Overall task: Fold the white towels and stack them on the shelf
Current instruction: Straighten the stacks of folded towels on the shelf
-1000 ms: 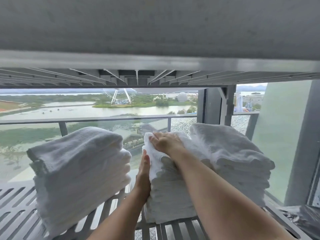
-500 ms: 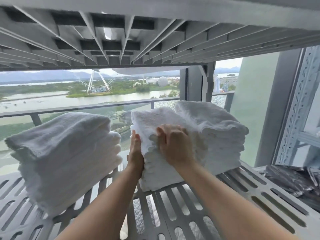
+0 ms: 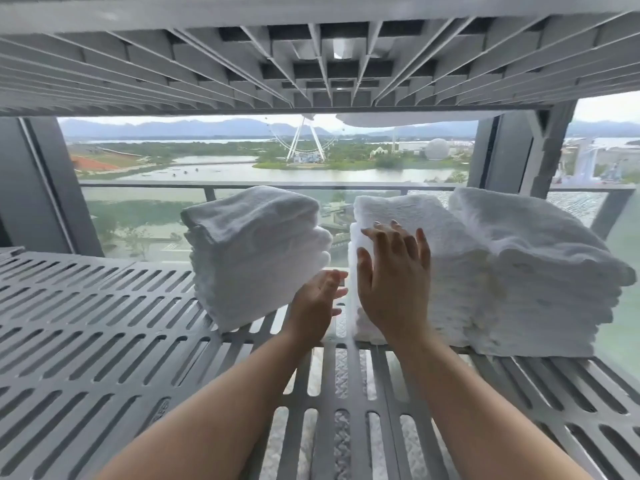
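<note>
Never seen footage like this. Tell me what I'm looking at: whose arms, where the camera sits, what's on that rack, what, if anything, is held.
No machine here: these are a person's bare arms, filmed by a wide-angle camera on their head, looking forward and down. A slotted grey shelf carries three stacks of folded white towels: left stack, middle stack, right stack. The right hand is spread open at the middle stack's front; whether it touches is unclear. The left hand is open in the gap left of that stack. Neither holds anything.

Narrow gap between left stack [image 3: 256,251] and middle stack [image 3: 450,258]; middle stack abuts right stack [image 3: 540,271]; shelf [image 3: 86,323] room leftward.
</note>
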